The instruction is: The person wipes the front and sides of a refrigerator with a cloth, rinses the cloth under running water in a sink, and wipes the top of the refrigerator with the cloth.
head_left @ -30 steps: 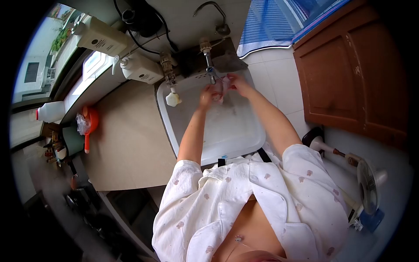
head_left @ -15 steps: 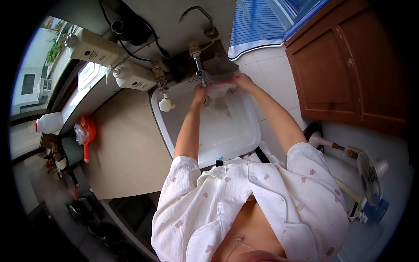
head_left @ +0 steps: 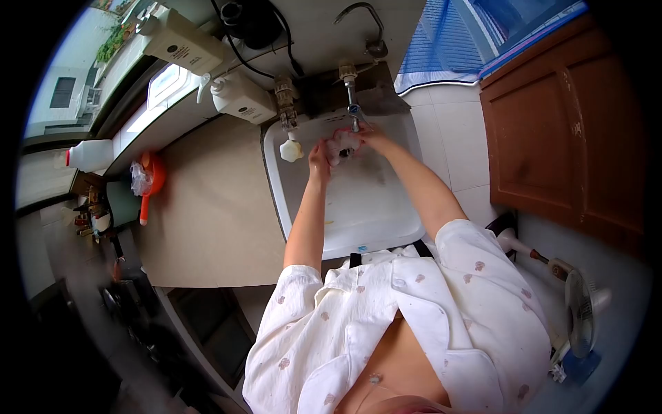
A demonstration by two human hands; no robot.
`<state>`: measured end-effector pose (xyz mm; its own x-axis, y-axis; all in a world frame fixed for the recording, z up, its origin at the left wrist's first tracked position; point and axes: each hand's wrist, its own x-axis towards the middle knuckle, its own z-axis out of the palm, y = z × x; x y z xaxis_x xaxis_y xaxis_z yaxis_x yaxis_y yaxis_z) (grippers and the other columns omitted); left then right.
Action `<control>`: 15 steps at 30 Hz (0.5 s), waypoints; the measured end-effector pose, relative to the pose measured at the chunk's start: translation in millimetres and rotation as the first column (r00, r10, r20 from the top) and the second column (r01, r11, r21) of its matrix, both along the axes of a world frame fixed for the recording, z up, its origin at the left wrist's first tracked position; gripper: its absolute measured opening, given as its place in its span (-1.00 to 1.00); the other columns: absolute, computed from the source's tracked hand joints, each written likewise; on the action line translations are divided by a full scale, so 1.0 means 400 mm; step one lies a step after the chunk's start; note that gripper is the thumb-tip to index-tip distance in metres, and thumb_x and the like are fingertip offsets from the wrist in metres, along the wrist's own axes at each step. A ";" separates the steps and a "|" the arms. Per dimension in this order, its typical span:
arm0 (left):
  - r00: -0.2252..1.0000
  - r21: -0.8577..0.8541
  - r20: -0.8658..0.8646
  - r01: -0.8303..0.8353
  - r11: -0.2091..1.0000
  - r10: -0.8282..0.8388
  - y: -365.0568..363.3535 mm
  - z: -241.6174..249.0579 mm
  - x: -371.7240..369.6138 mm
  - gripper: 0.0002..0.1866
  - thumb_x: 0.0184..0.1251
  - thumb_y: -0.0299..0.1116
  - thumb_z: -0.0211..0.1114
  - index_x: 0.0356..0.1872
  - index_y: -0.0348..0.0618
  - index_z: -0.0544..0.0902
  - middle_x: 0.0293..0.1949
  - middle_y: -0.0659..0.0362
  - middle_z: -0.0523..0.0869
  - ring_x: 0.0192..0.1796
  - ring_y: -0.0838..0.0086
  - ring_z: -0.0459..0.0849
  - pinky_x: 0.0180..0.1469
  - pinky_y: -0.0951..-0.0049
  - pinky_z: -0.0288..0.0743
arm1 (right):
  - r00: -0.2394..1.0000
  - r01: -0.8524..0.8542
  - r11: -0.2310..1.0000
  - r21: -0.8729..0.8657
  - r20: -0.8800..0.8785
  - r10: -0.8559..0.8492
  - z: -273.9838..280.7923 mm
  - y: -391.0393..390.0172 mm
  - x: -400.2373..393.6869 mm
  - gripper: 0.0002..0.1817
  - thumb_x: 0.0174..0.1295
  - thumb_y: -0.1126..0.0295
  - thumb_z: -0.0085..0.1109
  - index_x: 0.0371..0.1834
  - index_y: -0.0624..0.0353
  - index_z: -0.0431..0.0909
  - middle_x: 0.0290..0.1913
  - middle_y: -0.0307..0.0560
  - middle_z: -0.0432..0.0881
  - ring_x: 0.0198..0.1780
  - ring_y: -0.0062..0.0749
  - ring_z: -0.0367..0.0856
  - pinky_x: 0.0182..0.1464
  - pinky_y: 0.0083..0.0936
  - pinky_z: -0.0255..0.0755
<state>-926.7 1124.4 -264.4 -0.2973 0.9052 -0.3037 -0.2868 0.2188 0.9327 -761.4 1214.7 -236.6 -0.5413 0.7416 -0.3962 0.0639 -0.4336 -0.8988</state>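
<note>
Both hands are over the back part of a white sink [head_left: 345,214], beneath a metal faucet [head_left: 353,110]. A thin, see-through bag with a pinkish edge [head_left: 340,146] hangs between them. My left hand [head_left: 319,157] has its fingers closed on the bag's left side. My right hand [head_left: 372,138] grips the right side, close to the faucet spout; some of its fingers are hidden. Just below the bag's upper part, the dark drain shows.
Left of the sink is a beige counter [head_left: 214,207] with an orange dipper [head_left: 154,178]. Two pump bottles [head_left: 181,43] [head_left: 243,100] stand near the window. A second tap with a white knob [head_left: 291,150] juts over the sink's left edge. A brown cabinet door [head_left: 562,117] is at right.
The view has shifted, so the sink sits farther right. My hands have come lower beneath the faucet, and the bag, stretched wide before, is now bunched and more open between them.
</note>
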 end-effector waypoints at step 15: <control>0.988 -0.054 0.023 0.155 0.986 -0.154 0.047 0.104 0.060 -0.68 0.05 -0.32 0.26 -0.18 -0.27 0.55 -0.33 0.23 0.59 -0.27 0.61 0.48 -0.25 0.57 0.37 | 0.770 0.048 0.889 0.455 0.551 -0.323 -0.050 -0.020 -0.020 -0.70 0.15 0.14 -0.08 -0.18 0.02 0.52 -0.33 0.07 0.58 -0.22 -0.05 0.52 -0.16 -0.33 0.36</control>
